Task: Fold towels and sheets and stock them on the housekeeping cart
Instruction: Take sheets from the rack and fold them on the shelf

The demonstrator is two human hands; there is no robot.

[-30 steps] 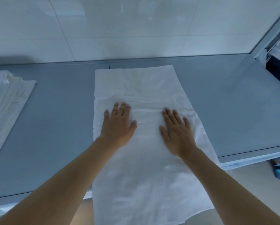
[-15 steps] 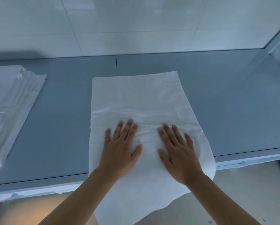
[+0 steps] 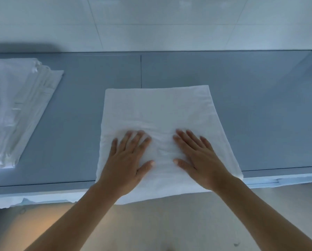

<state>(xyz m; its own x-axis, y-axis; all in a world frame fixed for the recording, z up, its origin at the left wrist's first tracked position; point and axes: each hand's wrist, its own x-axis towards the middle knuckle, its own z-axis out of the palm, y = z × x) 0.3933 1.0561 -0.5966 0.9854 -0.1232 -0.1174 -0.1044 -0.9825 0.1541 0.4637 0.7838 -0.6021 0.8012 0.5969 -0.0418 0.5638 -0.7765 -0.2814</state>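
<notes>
Left hand [image 3: 127, 161] and right hand [image 3: 199, 160] flat, fingers straight, pressing white towel [image 3: 158, 113] on grey table [image 3: 79, 115]; near edge overhanging. Folded linen stack [image 3: 15, 109] well left.

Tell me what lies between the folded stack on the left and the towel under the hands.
Only bare grey table separates the folded stack from the towel, as the head view shows.
</notes>
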